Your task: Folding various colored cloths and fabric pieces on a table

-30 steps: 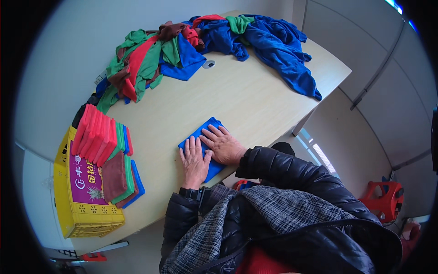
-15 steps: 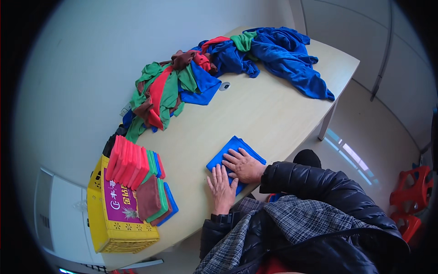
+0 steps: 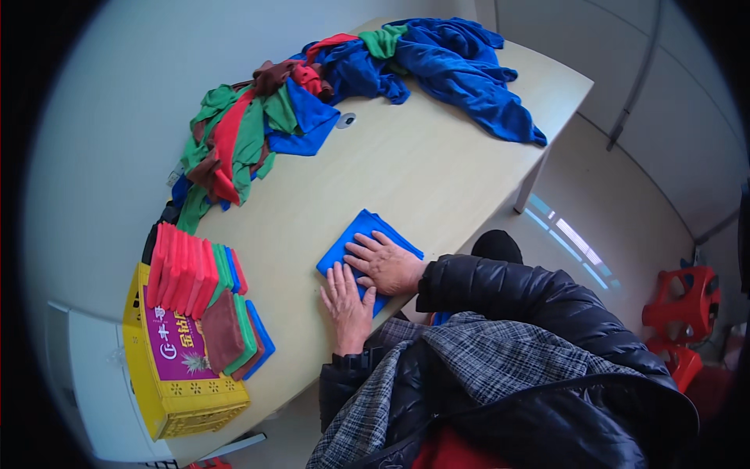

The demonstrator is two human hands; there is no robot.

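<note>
From where I watch, I take this for an office: the pale tabletop [image 3: 312, 195] has a round cable port [image 3: 346, 120], a plain wall [image 3: 148, 102] rises behind it, and grey panels [image 3: 699, 102] stand opposite. Heaped cloths [image 3: 457, 70], a yellow crate [image 3: 205, 406] and red stools [image 3: 681, 298] lend it a workroom look.

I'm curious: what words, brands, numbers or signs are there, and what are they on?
I won't copy printed wording, only say where it stands.
White characters and round white emblem: purple panel of yellow crate.
Yellow characters, partly covered by stacked cloths: same panel.
Any smaller print there: too small to read.
Blue folded cloth: no lettering visible.
</note>
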